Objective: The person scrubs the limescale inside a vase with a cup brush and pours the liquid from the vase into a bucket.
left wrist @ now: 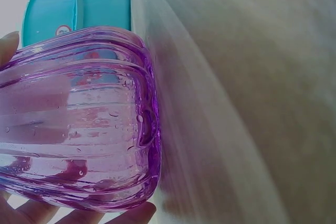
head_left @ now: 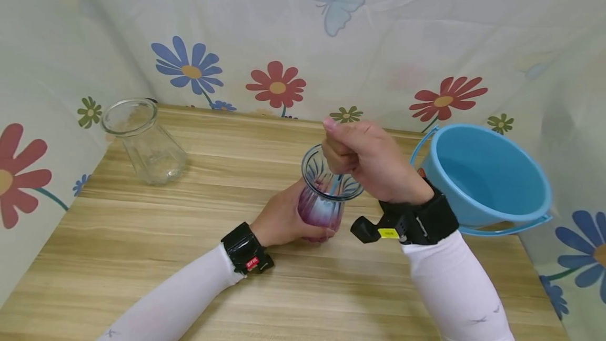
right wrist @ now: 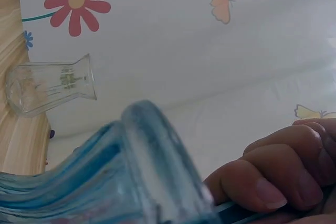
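A ribbed glass vase [head_left: 318, 214], bluish at its flared rim and purple lower down, stands near the table's middle. My left hand [head_left: 284, 217] grips its lower body; in the left wrist view, water drops dot the purple glass [left wrist: 100, 119]. Above the rim, my right hand [head_left: 366, 159] is curled round a thin blue handle [head_left: 335, 184] that reaches down into the vase. The handle's lower end, pale through the glass, is too unclear to name. In the right wrist view, curled fingers [right wrist: 283, 171] lie beside the vase's blue rim [right wrist: 163, 166].
A clear glass vase [head_left: 153, 151] stands at the back left. To the right is a light blue bucket [head_left: 440, 183] with its handle lowered. Flower-printed curtains [head_left: 379, 62] enclose the wooden table [head_left: 227, 162] at the back and sides.
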Demonstrator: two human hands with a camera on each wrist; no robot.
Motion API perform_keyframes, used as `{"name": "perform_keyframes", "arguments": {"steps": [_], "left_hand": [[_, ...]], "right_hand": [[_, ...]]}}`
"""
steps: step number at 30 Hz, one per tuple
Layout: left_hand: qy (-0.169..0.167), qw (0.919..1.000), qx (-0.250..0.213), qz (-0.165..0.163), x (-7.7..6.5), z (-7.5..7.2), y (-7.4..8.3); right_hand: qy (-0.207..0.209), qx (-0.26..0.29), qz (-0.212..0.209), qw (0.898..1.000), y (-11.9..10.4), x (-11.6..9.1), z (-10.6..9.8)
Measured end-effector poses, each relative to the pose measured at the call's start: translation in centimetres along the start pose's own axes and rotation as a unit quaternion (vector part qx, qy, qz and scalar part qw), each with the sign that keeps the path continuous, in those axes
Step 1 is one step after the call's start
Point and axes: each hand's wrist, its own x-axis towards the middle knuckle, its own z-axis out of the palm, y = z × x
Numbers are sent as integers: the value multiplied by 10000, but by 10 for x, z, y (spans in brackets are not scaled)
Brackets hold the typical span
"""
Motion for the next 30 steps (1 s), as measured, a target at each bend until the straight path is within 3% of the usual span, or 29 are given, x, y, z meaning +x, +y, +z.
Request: {"name": "perform_keyframes", "arguments": {"steps": [10,18,30], "left_hand": [[-38,9999,-154,58,1,2,-1],[-14,10000,-65,0,0,0,0],[-32,10000,-24,-31,0,-1,1]], "right_hand": [[126,-204,433,9988,12,0,3],[90,-779,697,9945,13,2,6],[85,-1060,635,9923,14,3,7]]}}
